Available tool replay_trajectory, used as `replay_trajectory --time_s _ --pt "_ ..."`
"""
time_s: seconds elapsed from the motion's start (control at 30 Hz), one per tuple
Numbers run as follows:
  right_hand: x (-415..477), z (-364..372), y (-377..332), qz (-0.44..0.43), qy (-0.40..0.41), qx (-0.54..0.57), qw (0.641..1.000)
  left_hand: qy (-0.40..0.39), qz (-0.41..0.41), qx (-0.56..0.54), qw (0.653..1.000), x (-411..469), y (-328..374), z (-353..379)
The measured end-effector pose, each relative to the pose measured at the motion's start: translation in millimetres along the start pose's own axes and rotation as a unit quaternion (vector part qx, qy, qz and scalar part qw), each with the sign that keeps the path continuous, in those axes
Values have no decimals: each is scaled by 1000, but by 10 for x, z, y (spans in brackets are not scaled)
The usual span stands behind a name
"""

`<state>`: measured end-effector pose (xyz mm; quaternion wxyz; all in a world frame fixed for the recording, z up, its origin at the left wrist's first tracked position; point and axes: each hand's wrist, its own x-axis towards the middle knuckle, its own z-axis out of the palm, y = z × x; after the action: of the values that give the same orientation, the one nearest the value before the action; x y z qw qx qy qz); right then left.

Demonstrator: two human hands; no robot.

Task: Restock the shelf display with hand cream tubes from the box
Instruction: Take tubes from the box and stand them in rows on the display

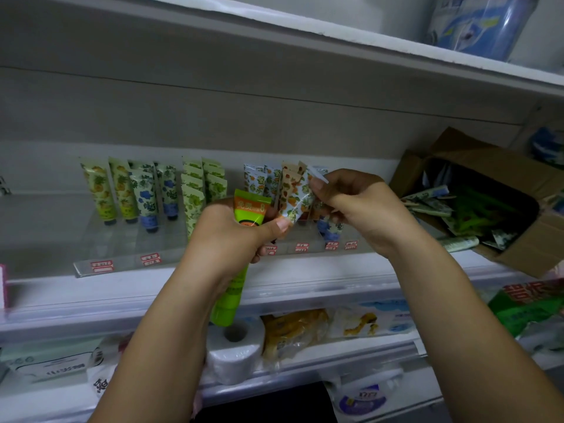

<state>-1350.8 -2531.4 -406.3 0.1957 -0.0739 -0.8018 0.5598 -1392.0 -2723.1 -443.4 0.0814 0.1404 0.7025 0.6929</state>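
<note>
- Right hand (pixel 360 209) pinches a floral tube (pixel 297 203) between thumb and fingertips, just in front of the display's (pixel 128 257) right slots.
- Left hand (pixel 232 236) is curled round a green tube (pixel 232 294) before the display's middle.
- Box (pixel 488 209) sits right of the display.
- Risk: with the hands crowded together, the green tube may slip, or the floral one may topple the standing tubes (pixel 195 193).

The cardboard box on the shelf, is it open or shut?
Open. The cardboard box has its flaps folded back, and loose tubes show inside it.
</note>
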Motion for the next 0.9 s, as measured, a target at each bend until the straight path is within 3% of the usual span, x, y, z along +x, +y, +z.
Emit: replay_trajectory --time_s 0.1,0.27,0.37,0.9 --pt "48 -27 -67 -29 17 -41 999 11 3 -28 1000 -5 -5 -19" --pt "233 -27 -105 -71 81 -123 987 168 21 -166 972 77 -30 -45" --pt "379 49 -56 -112 108 -217 964 217 28 -248 944 131 -26 -115" --pt "685 534 202 -152 134 -422 884 234 41 -326 915 99 62 -334"
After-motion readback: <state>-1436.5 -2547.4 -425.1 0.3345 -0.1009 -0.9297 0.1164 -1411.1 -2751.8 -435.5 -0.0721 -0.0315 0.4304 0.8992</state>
